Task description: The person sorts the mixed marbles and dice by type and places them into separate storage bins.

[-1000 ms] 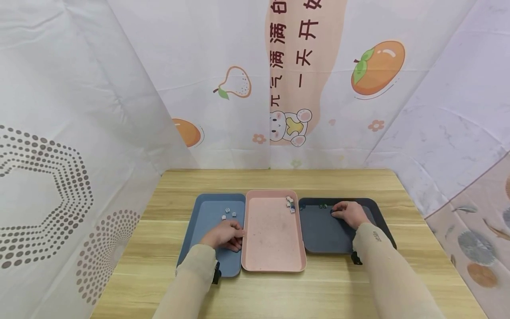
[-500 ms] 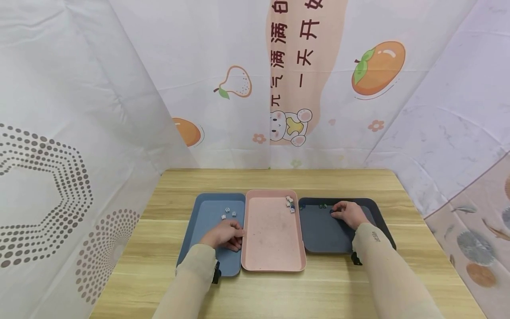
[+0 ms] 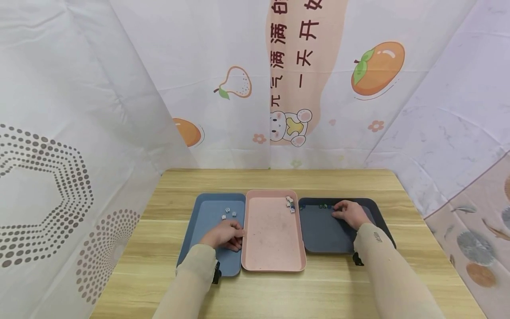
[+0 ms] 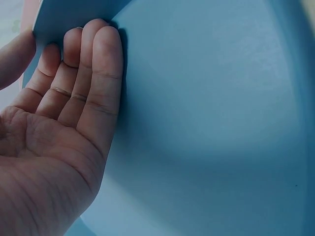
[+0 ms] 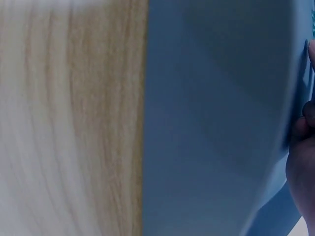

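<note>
While the right hand [image 3: 351, 215] is held over the dark tray [image 3: 320, 235] near its far edge, a blue piece [image 3: 329, 207] is seen just beside the fingertips, with green pieces [image 3: 325, 206] farther left along that edge; whether anything is pinched cannot be told. The blue tray [image 3: 207, 215] is touched at its right edge by the left hand [image 3: 224, 235], whose loosely bent fingers are laid inside, apart from the thumb; three dice [image 3: 228, 210] are scattered beyond that hand, toward the far edge.
</note>
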